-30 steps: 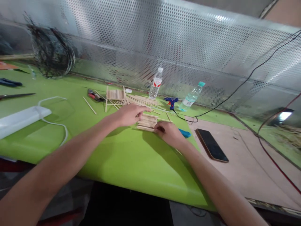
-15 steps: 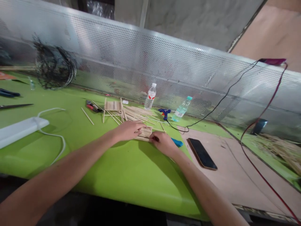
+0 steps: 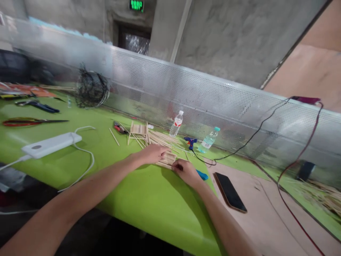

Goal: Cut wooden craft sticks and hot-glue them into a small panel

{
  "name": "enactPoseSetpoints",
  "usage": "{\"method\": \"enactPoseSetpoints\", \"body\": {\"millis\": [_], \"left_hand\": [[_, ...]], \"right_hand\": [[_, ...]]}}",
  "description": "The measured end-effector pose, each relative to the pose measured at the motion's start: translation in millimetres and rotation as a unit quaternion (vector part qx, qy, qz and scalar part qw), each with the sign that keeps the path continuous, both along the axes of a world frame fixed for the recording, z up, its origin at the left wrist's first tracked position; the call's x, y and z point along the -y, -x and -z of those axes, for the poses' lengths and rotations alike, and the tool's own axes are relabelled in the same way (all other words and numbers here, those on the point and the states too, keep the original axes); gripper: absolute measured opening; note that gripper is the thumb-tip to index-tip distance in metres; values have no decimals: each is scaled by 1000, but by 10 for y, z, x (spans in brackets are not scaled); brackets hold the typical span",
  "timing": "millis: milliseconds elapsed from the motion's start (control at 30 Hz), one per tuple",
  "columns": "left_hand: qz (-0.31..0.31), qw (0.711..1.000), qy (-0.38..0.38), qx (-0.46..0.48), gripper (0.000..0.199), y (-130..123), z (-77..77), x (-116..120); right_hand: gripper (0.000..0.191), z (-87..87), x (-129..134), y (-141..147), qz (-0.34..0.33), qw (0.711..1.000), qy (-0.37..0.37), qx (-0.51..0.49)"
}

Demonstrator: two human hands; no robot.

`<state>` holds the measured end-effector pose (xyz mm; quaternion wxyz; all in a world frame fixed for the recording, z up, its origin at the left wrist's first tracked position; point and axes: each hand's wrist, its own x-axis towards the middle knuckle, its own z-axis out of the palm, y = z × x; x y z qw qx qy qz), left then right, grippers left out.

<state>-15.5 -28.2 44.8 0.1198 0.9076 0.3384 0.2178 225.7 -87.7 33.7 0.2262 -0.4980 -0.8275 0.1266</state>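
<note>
A small panel of thin wooden sticks (image 3: 168, 158) lies on the green tabletop between my two hands. My left hand (image 3: 152, 154) covers its left end, fingers bent over the sticks. At the near right corner, my right hand (image 3: 186, 171) is closed with thumb and fingertips pinched at the panel's edge. Its fingertips partly hide what they pinch. Just behind stands a small stick frame (image 3: 138, 130) with legs and a slatted panel. Loose wooden sticks (image 3: 162, 138) are spread beside it.
A blue glue gun (image 3: 190, 142), a clear bottle (image 3: 176, 124) and a green-capped bottle (image 3: 209, 140) stand behind. A phone (image 3: 230, 192) and a blue object (image 3: 202, 175) lie right. Leftward are red-handled pliers (image 3: 119, 128), a white power strip (image 3: 52, 144), scissors (image 3: 32, 121) and a wire coil (image 3: 92, 89).
The head view has swung up and left, so the table sits lower and more of its left side shows. Both hands stay at the stick panel with little visible change.
</note>
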Motion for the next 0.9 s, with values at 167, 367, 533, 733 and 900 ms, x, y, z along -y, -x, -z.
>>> {"method": "enactPoseSetpoints", "body": {"millis": [167, 367, 533, 733, 900], "left_hand": [[0, 1000, -30, -3, 39, 29, -7, -3], [35, 997, -71, -11, 33, -24, 12, 61], [64, 992, -107, -18, 35, -138, 46, 132], [101, 982, -162, -9, 34, -194, -21, 279], [169, 938, -285, -103, 22, -358, 90, 441]], "right_hand": [[10, -18, 4, -8, -11, 1000, -7, 3], [12, -38, 22, -1, -8, 1000, -13, -3], [17, -46, 2, -14, 31, 997, -56, -36], [13, -184, 203, 159, 26, 946, -270, -176], [19, -308, 429, 370, -117, 943, -279, -136]]}}
